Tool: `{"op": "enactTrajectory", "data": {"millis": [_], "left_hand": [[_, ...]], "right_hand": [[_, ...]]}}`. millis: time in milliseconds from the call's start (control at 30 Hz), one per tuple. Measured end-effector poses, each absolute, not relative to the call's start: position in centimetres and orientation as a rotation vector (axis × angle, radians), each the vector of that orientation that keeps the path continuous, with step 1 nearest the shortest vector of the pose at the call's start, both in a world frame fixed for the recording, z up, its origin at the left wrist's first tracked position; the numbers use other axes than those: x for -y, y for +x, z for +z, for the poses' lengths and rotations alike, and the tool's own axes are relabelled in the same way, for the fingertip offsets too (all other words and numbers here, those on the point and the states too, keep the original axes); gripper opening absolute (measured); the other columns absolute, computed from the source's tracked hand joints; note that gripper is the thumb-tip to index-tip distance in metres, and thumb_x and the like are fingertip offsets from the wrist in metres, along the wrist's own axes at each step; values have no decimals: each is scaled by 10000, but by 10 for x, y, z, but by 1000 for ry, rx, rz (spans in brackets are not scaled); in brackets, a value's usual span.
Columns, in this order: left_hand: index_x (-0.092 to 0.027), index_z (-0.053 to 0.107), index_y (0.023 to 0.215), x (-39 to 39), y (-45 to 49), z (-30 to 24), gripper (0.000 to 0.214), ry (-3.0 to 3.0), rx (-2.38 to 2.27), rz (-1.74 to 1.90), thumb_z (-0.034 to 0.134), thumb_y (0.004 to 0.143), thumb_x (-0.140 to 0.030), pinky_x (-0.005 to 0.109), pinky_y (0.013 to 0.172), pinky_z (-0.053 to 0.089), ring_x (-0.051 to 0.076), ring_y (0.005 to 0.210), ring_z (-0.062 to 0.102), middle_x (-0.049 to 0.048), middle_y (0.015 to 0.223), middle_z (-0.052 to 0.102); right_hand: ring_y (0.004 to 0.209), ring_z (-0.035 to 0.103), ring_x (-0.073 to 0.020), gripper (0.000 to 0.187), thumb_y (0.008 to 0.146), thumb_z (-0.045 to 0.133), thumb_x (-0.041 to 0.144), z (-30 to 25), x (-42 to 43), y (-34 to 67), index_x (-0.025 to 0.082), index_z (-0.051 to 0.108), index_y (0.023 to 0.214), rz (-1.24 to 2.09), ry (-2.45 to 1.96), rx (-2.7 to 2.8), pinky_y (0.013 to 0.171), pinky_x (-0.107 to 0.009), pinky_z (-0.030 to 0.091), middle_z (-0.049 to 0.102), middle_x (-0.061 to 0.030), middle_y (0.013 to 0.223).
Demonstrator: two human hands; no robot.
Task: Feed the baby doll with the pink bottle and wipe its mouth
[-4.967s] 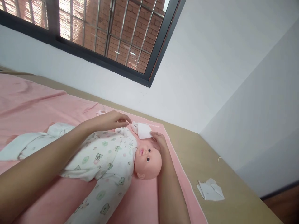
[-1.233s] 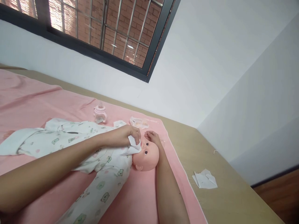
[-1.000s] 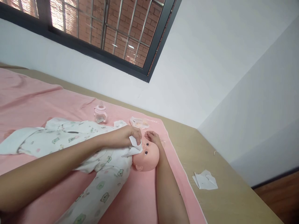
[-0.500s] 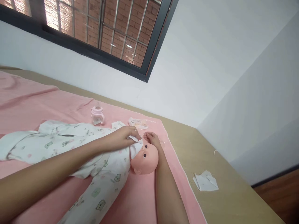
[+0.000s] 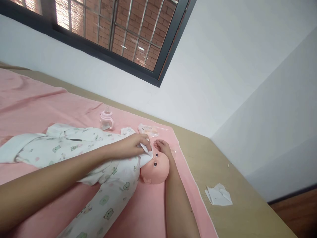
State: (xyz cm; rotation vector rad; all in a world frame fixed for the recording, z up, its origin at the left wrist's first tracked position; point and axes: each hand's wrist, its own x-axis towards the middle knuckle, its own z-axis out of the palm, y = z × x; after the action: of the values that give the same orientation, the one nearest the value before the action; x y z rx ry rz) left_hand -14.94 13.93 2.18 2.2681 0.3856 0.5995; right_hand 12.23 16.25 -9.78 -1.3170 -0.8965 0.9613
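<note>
A baby doll (image 5: 156, 170) in a white patterned outfit (image 5: 106, 198) lies on its back on a pink blanket (image 5: 146, 211). With fingers closed, my left hand (image 5: 135, 144) pinches a white tissue (image 5: 146, 150) against the lower part of the doll's face, so its mouth is hidden. My right hand (image 5: 162, 147) rests on the far side of the doll's head, fingers loosely stretched out and holding nothing. My right forearm runs along the crown of the head.
Beyond the doll's body stands a pink-topped baby bottle (image 5: 106, 119). A clear plastic packet (image 5: 148, 130) lies near the blanket's far corner. To the right, a crumpled white tissue (image 5: 219, 195) sits on the wooden surface (image 5: 237, 215). A wall (image 5: 173, 109) with a barred window borders the far side.
The view has shifted slightly. My left hand still presses the tissue at the doll's face, with less of the tissue showing. My right hand stays by the head.
</note>
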Motion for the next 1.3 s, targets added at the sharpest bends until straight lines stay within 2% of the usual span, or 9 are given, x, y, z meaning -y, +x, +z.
{"op": "enactTrajectory", "data": {"millis": [200, 433, 667, 800, 1067, 1300], "left_hand": [[-218, 732, 858, -141, -152, 23, 252, 2357, -328, 528, 521, 750, -130, 230, 760, 409, 157, 856, 585, 3, 924, 562], [-218, 728, 863, -140, -158, 30, 307, 2421, -282, 414, 480, 740, -85, 244, 804, 421, 167, 893, 602, 9, 977, 596], [-203, 713, 863, -153, -162, 29, 328, 2427, -360, 570, 463, 705, -62, 236, 791, 424, 168, 909, 589, 16, 996, 590], [-207, 727, 886, -161, -161, 24, 343, 2479, -418, 658, 456, 720, -78, 259, 838, 427, 184, 943, 594, 29, 1070, 601], [-199, 743, 921, -156, -157, 23, 368, 2555, -442, 586, 459, 720, -79, 274, 850, 429, 189, 919, 607, 46, 1075, 604], [-187, 731, 863, -154, -159, 27, 373, 2503, -440, 576, 442, 681, -39, 271, 870, 422, 188, 936, 602, 39, 1076, 611]], "right_hand": [[855, 652, -183, 222, 645, 719, 305, -93, -158, 117, 191, 647, 821, 905, -1350, 925, 855, -331, 514, 710, -35, 833], [884, 654, -190, 234, 656, 732, 314, -82, -149, 107, 185, 639, 827, 880, -1396, 952, 820, -315, 514, 712, -54, 875], [932, 655, -184, 233, 709, 699, 334, -77, -141, 102, 198, 650, 892, 842, -1431, 956, 813, -300, 515, 710, -65, 999], [901, 647, -181, 245, 672, 726, 318, -78, -143, 102, 181, 646, 858, 842, -1454, 971, 816, -300, 505, 712, -69, 952], [900, 650, -186, 214, 682, 713, 313, -81, -145, 103, 193, 636, 841, 869, -1383, 935, 825, -312, 505, 708, -52, 923], [878, 638, -166, 250, 646, 745, 310, -80, -149, 107, 186, 651, 842, 851, -1436, 984, 821, -296, 490, 712, -50, 884]]}}
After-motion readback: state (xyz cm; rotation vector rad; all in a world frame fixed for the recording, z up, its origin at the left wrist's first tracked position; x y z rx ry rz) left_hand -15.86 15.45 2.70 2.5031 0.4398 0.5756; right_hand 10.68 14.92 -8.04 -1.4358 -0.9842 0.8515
